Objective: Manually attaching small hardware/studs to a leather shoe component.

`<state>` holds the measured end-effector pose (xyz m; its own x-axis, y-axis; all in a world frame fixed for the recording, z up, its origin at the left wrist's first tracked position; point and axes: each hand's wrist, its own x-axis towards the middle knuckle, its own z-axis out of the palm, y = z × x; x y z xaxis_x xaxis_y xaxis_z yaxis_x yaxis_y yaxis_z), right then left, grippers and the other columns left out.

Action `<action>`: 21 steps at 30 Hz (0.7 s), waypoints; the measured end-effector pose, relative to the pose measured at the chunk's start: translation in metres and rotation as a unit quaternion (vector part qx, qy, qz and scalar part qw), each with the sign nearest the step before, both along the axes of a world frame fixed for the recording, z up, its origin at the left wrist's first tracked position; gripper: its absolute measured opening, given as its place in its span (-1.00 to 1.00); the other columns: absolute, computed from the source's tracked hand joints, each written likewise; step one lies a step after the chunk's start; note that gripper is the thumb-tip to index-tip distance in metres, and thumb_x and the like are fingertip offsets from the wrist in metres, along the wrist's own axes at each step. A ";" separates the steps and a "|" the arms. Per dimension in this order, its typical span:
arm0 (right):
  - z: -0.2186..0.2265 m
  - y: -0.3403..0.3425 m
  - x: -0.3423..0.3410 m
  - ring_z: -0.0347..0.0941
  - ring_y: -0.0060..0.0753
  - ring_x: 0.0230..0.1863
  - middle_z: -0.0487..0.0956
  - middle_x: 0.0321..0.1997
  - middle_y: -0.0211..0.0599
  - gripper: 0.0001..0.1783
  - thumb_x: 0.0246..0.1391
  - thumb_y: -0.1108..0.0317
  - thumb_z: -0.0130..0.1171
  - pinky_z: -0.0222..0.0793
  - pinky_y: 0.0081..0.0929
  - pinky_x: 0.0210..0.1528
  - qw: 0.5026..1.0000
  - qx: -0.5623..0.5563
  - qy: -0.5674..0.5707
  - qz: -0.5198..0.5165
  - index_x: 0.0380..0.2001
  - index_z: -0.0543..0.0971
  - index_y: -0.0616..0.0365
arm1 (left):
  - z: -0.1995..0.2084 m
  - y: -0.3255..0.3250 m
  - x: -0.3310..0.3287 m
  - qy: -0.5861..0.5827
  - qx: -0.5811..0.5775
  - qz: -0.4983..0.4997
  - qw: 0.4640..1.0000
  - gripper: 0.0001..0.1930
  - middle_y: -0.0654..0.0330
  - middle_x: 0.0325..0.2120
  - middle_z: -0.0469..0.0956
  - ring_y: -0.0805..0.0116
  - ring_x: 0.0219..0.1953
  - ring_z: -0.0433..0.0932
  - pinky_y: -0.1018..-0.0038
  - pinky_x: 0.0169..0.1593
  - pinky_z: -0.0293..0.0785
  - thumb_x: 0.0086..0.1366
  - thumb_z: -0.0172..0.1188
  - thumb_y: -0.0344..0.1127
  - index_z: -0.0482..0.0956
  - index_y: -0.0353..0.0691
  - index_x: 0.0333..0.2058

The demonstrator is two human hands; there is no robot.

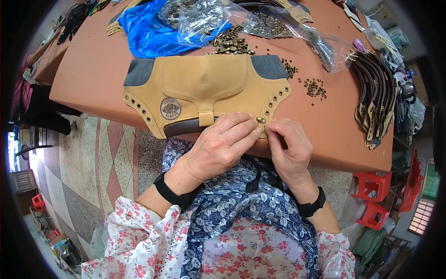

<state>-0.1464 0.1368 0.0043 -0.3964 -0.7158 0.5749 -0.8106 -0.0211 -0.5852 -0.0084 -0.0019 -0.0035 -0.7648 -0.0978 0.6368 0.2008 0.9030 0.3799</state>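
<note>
A tan leather shoe upper lies spread at the table's front edge, with dark grey cloth corners, a round patch and a row of eyelets down each side. My left hand is closed on its front edge, fingertips beside a shiny brass lace hook at the lower end of the right-hand eyelet row. Just right of that hook, my right hand pinches thumb and forefinger together by the leather's edge. Whatever sits between those fingertips is too small to make out.
Behind the upper, brass hooks lie heaped beside a blue plastic bag and clear bags of metal parts. Loose small brass pieces are scattered to the right. Stacked tan-and-brown uppers hang over the table's right end. Red stools stand below.
</note>
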 end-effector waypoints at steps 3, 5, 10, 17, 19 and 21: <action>0.000 -0.002 0.001 0.60 -0.11 -0.25 0.63 -0.31 -0.18 -0.76 -0.09 0.71 0.29 0.53 -0.27 -0.17 0.999 -0.005 0.043 0.004 -0.31 0.62 0.23 | 0.000 0.000 -0.001 0.003 0.001 -0.002 1.000 -0.67 0.02 -0.14 0.63 0.02 -0.03 0.62 0.18 0.06 0.60 0.05 0.29 -0.50 0.64 -0.40 -0.14; 0.000 -0.002 -0.002 0.60 -0.10 -0.25 0.63 -0.31 -0.17 -0.76 -0.09 0.71 0.28 0.53 -0.26 -0.17 0.997 -0.006 0.068 0.019 -0.31 0.62 0.24 | -0.001 0.000 -0.001 0.004 0.000 -0.002 1.000 -0.67 0.02 -0.14 0.63 0.02 -0.03 0.62 0.18 0.06 0.59 0.06 0.29 -0.50 0.64 -0.40 -0.14; -0.002 0.001 -0.003 0.60 -0.09 -0.24 0.62 -0.31 -0.16 -0.77 -0.08 0.71 0.28 0.54 -0.28 -0.17 0.998 -0.004 0.060 0.028 -0.30 0.61 0.25 | -0.002 0.000 -0.001 0.001 -0.002 -0.001 1.000 -0.67 0.03 -0.14 0.63 0.03 -0.03 0.62 0.19 0.06 0.60 0.06 0.30 -0.49 0.64 -0.39 -0.14; -0.002 0.000 -0.003 0.57 -0.08 -0.26 0.60 -0.31 -0.16 -0.76 -0.07 0.70 0.29 0.52 -0.28 -0.20 0.998 0.002 0.052 0.020 -0.29 0.58 0.25 | -0.002 0.000 -0.001 0.002 -0.003 -0.001 1.000 -0.66 0.04 -0.14 0.63 0.03 -0.03 0.62 0.19 0.06 0.60 0.05 0.30 -0.50 0.64 -0.38 -0.13; -0.002 -0.001 -0.004 0.57 -0.08 -0.26 0.59 -0.32 -0.16 -0.76 -0.07 0.70 0.29 0.51 -0.27 -0.20 0.998 0.003 0.064 0.025 -0.29 0.58 0.26 | -0.002 0.000 -0.001 0.003 -0.001 0.000 1.000 -0.65 0.04 -0.14 0.63 0.03 -0.03 0.62 0.19 0.06 0.60 0.04 0.30 -0.50 0.64 -0.38 -0.13; -0.001 -0.002 -0.005 0.56 -0.06 -0.26 0.59 -0.32 -0.16 -0.76 -0.07 0.70 0.28 0.51 -0.26 -0.20 0.996 0.008 0.079 0.029 -0.29 0.57 0.26 | -0.002 0.000 -0.001 0.004 0.001 0.000 1.000 -0.64 0.04 -0.15 0.63 0.02 -0.03 0.62 0.19 0.05 0.60 0.02 0.31 -0.51 0.64 -0.38 -0.13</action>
<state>-0.1516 0.1352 0.0037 -0.2601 -0.7443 0.6151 -0.8902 -0.0618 -0.4513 -0.0092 -0.0017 -0.0052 -0.7594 -0.0997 0.6429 0.2035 0.9022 0.3802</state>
